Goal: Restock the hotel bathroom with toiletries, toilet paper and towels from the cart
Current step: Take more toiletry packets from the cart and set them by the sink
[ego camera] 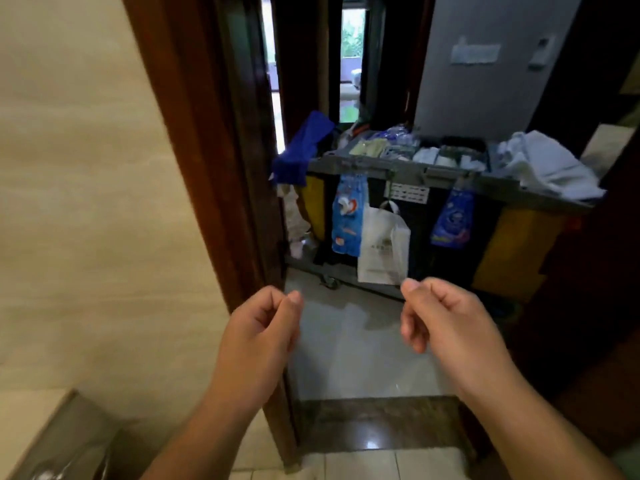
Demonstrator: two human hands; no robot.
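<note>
A grey housekeeping cart stands just outside the doorway, ahead of me. Its top tray holds small packaged toiletries and folded white items. A pile of white towels lies on its right end. My left hand and my right hand are raised side by side in front of the cart, well short of it. The fingers of both hands are curled in with the thumb against them, and neither holds anything.
A dark wooden door frame rises on the left beside a beige tiled wall. A dark marble threshold crosses the floor below my hands. A white plastic bag, blue packets and a blue cloth hang off the cart.
</note>
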